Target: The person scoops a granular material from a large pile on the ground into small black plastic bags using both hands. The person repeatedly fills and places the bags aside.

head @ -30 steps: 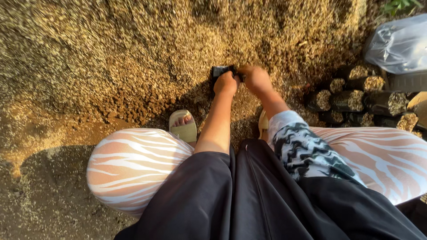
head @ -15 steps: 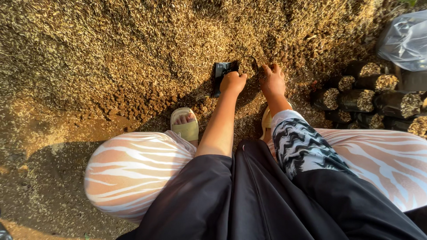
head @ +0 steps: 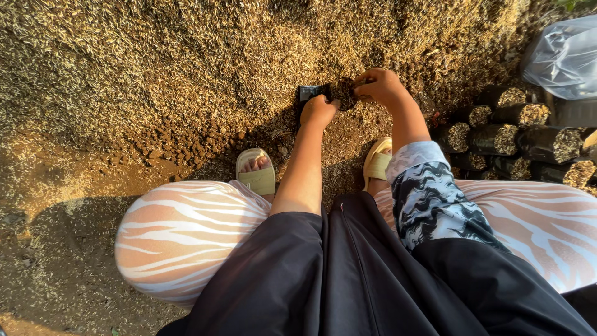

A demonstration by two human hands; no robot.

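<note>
Low warm sunlight, husk-strewn dirt ground (head: 155,74), long shadow, clear plastic sheet (head: 566,56)

A heap of pale husks (head: 186,56) fills 10 to 12 o'clock; dark filled bags (head: 522,134) lie stacked at 3 o'clock; a clear plastic sack (head: 563,59) sits at 2 o'clock; 2 pale sandals (head: 258,177) rest near centre on brown soil (head: 56,205).

Low, warm sunlight rakes the husk pile (head: 186,68); a deep shadow falls lower left; edges bow slightly.
</note>
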